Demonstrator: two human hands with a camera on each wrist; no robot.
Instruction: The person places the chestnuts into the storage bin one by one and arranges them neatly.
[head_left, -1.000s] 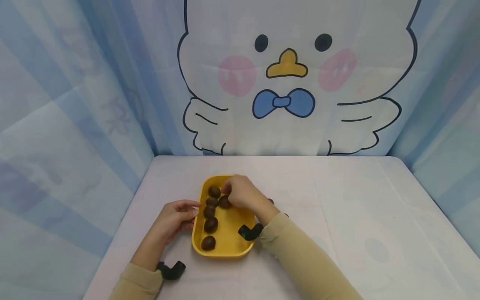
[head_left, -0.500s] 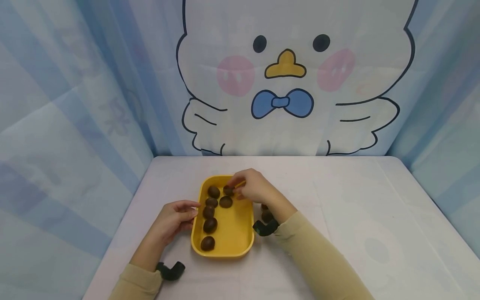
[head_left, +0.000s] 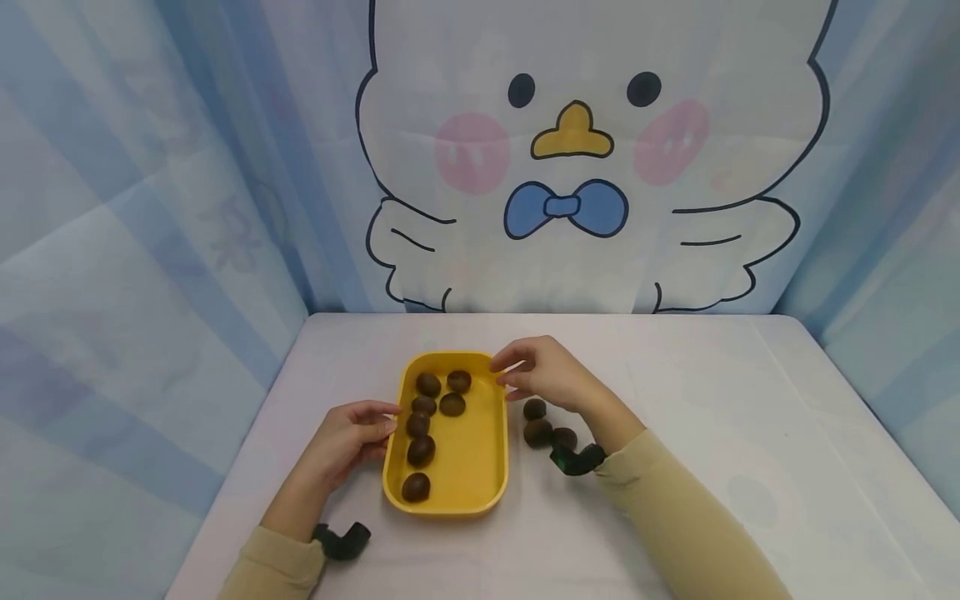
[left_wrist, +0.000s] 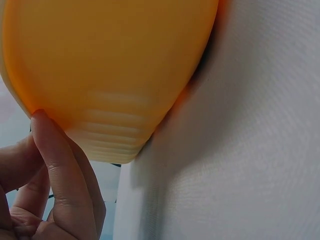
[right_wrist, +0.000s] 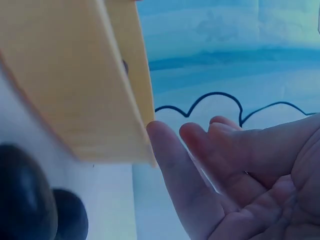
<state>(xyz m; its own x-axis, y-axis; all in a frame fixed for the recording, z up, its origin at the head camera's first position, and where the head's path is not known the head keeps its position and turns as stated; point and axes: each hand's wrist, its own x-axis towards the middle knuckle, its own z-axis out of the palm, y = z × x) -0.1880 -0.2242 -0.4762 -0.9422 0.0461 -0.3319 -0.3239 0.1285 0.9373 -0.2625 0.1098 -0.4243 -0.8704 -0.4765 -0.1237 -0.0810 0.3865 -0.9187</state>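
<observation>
A yellow tray (head_left: 468, 475) stands on the table with several brown chestnuts in it. Most form a column along its left side, while a chestnut (head_left: 459, 382) and another chestnut (head_left: 452, 404) lie to the right of that column's far end. My left hand (head_left: 352, 433) touches the tray's left rim, its fingertips against the outer wall in the left wrist view. My right hand (head_left: 547, 375) is at the far right rim, fingers loosely extended and nothing held. Beside the tray, below this hand, three chestnuts (head_left: 537, 432) lie on the table.
The pale cloth-covered table (head_left: 712, 433) stretches away to the right. Behind it hangs a curtain (head_left: 570, 275) with a cartoon bird print, and blue striped curtains (head_left: 135, 250) flank the sides. Each wrist wears a dark band (head_left: 577, 460).
My right hand has let go of a chestnut at the tray's far end and moved right to the rim, exposing the chestnuts outside. My left hand stays at the left rim.
</observation>
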